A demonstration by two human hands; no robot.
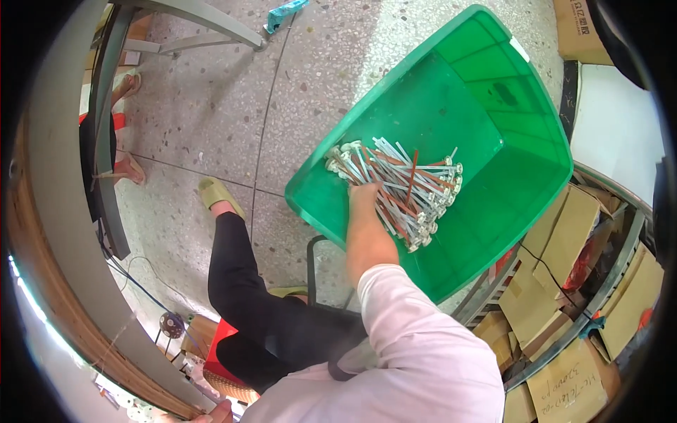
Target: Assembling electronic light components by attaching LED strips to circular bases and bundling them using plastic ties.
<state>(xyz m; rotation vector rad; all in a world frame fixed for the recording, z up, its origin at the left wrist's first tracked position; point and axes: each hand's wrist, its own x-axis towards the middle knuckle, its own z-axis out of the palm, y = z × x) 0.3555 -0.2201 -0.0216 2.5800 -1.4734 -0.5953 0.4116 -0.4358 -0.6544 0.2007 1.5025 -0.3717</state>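
Observation:
A big green plastic bin (458, 261) stands tilted on the floor in front of me. In its near left part lies a loose heap of thin grey and reddish-brown rods (423, 187) with pale round ends. My right hand (364, 193) reaches over the near rim and is closed in among the rods at the heap's left side; its fingertips are hidden by them. Only a bit of my left hand (217, 413) shows at the lower edge, beside the curved table edge; what it holds, if anything, is out of sight.
Opened cardboard boxes (529, 296) crowd a metal rack on the right. A table (63, 233) with a wooden edge runs down the left, with cables below it. Another person's feet (130, 169) show past the table leg. A blue wrapper (285, 14) lies on the speckled floor.

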